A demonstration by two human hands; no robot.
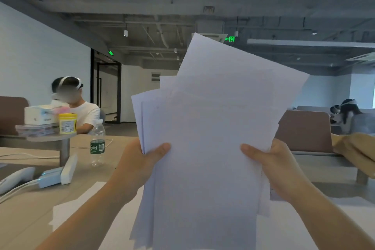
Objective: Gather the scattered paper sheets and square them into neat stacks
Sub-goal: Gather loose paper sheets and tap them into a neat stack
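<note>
Left hand [140,162] clamped on left edge of the sheets [205,128]: thumb across the front, fingers hidden behind. Right hand [282,166] clamped on the right edge in the same way. I see the sheets held upright above the bench [26,219], uneven, top corners fanned out to the right. More paper [81,203] lies flat on the bench below my left forearm. Farther left a bottle [97,144] stands upright. Beyond it, a yellow jar [68,123] on a raised stand [40,138].
</note>
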